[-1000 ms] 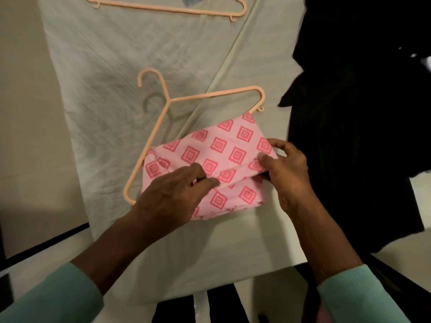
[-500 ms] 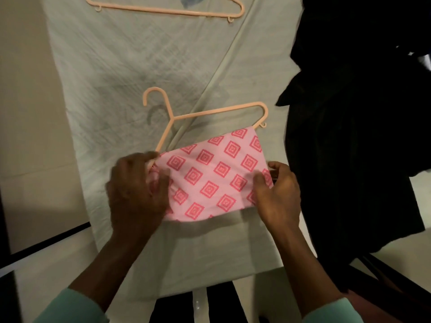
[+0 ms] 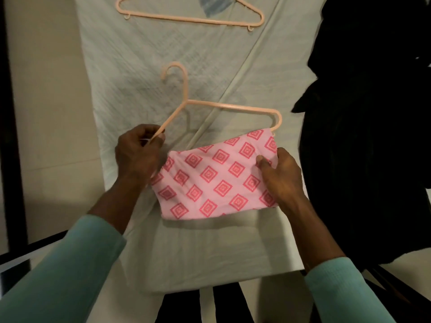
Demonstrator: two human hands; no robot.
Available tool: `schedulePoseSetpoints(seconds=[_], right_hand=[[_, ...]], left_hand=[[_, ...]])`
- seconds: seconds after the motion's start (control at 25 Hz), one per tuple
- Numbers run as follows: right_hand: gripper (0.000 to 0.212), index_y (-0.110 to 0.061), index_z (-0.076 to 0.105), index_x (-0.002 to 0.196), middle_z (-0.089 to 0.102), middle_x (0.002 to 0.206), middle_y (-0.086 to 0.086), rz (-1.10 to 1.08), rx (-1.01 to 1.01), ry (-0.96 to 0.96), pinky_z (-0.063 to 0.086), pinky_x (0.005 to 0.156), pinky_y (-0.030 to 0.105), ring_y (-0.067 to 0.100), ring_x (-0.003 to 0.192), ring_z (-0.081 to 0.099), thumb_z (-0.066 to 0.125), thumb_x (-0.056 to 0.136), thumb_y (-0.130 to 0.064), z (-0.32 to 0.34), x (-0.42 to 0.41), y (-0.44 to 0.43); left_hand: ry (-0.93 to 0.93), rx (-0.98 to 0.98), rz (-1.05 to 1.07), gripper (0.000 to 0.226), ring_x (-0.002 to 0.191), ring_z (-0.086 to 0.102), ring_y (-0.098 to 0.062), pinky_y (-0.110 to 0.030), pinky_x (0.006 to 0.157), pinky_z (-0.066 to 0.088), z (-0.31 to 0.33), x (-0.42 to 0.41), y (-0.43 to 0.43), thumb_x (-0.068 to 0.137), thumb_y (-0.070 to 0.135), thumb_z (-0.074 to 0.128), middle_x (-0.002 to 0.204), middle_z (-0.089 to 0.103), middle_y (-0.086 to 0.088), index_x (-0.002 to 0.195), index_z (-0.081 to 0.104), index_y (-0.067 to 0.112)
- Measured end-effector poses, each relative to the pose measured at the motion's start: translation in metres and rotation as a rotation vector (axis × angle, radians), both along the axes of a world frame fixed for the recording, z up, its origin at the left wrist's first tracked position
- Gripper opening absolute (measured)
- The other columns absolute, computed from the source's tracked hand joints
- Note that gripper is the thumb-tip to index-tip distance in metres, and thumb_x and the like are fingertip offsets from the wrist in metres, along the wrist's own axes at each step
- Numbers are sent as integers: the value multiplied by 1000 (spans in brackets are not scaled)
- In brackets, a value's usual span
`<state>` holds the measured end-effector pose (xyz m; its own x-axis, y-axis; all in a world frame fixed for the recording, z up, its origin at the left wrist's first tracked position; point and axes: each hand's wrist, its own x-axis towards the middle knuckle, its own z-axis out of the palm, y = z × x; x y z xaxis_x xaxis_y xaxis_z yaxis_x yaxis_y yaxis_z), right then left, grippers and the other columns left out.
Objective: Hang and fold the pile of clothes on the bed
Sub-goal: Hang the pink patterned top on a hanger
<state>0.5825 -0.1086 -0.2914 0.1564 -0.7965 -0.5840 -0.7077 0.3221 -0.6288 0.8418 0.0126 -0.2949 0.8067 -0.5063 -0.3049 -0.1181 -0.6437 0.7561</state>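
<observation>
So the left hand (image 3: 137,152) is curling its fingers around the left arm of a peach plastic hanger (image 3: 224,106), gripping it just below the neck. The hook is pointing up and away from the person. The right hand (image 3: 281,176) is pinching the right edge of a folded pink cloth with red diamond squares (image 3: 217,180), thumb on top. The two hands are sitting apart, one at each side of the cloth.

The cloth is hanging out flat between them, just above the pale bed sheet (image 3: 163,54) and throwing a shadow onto it. Its top right corner is meeting the hanger's right end. The hanger's bottom bar is hiding under the fabric, so I can't tell exactly how it's draped.

A second peach hanger (image 3: 186,18) is lying on the sheet further up, well apart from the first. A heap of dark clothes (image 3: 361,136) is taking up the right side. Both arms are wearing teal sleeves (image 3: 70,271).
</observation>
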Motion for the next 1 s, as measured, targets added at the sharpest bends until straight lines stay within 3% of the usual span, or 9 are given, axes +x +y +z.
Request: schedulePoseSetpoints(seconds=[0.12,0.28,0.44,0.56,0.68,0.8,0.88,1.0], right_hand=[[20,-20,59,120,73,111,-6,-141,97,-204,63,83,43,16,96,74,64,103,-29,18,4,-3],[13,-21,69,112,79,104,-5,-143,4,-385,64,77,32,12,90,77,69,100,-16,88,17,-8],[17,-15,73,115,81,103,2,78,-23,-522,63,66,31,18,88,78,66,101,-11,194,51,8],[21,-15,72,121,79,106,0,262,-28,-604,58,57,22,11,86,77,67,100,-15,274,83,43],[22,-20,71,121,78,108,-6,406,-71,-700,56,65,17,7,93,75,66,101,-24,344,111,90],[21,-14,73,120,80,105,-2,494,-63,-853,60,73,22,11,94,76,64,103,-22,398,134,156],[22,-10,73,120,80,106,1,580,-62,-932,63,77,27,16,95,77,66,102,-20,426,145,206],[21,-9,69,120,80,105,3,694,-45,-1002,63,73,27,17,95,77,68,100,-14,461,160,292]], left_hand=[[68,-151,-50,14,92,74,-11,-36,90,62,25,4,-23,93,15,77,96,77,6,103,78,25],[-75,-331,-17,14,91,72,-9,-27,84,60,121,8,0,93,15,78,96,77,5,105,77,22],[-276,-441,53,17,93,73,-15,-35,81,61,246,9,78,93,16,78,99,75,0,109,75,21],[-406,-443,33,19,91,72,-16,-37,80,60,342,8,146,93,12,77,98,74,-2,107,74,25],[-409,-429,41,22,87,69,-17,-38,81,58,430,9,217,91,9,78,94,76,3,99,76,29],[-496,-453,149,18,92,69,-27,-41,78,57,495,4,306,89,13,80,95,78,3,99,79,28],[-578,-480,223,18,84,68,-18,-33,69,55,528,-7,368,88,13,81,91,77,7,98,79,28],[-674,-441,315,18,80,67,-8,-21,68,52,566,-33,466,89,12,80,91,77,11,97,79,27]])
